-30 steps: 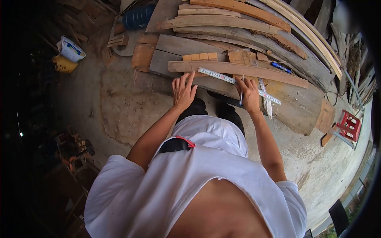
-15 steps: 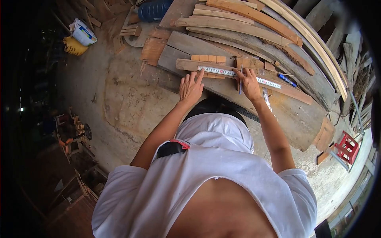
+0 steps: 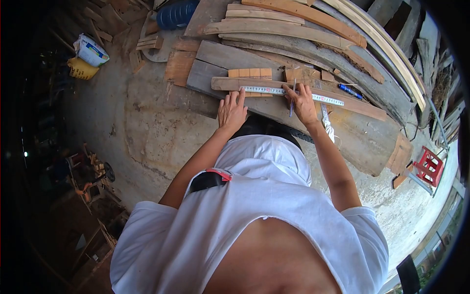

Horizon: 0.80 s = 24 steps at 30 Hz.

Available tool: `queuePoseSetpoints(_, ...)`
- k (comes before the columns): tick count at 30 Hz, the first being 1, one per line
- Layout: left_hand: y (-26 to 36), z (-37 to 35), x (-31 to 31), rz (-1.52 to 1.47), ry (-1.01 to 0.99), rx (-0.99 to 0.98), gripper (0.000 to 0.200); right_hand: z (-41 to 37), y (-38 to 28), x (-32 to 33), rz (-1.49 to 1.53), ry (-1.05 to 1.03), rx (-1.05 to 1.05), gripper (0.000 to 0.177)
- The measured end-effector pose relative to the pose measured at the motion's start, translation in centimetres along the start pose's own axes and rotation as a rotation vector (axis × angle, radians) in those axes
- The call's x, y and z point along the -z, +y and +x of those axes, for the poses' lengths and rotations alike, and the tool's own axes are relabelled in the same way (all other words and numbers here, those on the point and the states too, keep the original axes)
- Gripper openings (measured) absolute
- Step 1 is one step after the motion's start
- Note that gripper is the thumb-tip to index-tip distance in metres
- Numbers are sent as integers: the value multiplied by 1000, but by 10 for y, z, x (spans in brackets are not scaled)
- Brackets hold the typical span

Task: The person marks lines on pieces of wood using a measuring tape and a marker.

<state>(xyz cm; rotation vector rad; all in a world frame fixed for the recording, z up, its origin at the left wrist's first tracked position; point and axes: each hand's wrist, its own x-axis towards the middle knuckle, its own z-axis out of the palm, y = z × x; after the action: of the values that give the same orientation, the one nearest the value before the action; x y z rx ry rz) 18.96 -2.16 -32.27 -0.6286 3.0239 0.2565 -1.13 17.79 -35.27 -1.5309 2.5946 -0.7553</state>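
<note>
Ruler (image 3: 267, 90) lay along the strip (image 3: 257, 84), best pinned flat, we judged: our left hand (image 3: 232, 112) touched its end; our right hand (image 3: 304, 108), well apart, gripped the pen (image 3: 292, 109).

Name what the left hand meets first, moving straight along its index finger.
Probably the measuring tape; the left hand seems to touch its end with the index fingertip, though depth is unclear.

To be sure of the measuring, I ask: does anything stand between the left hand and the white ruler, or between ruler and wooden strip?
Nothing visible does. The left hand has a fingertip at one end of the white ruler, which lies along the wooden strip; the right hand covers part of the ruler.
</note>
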Motion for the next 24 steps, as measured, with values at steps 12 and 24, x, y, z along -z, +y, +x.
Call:
queuePoseSetpoints(12,-1,6,4,-7,30,-26,69,2,-3,0,24,50,11,38)
queuePoseSetpoints(24,0,11,13,23,-3,-43,61,1,-3,-2,14,51,8,39)
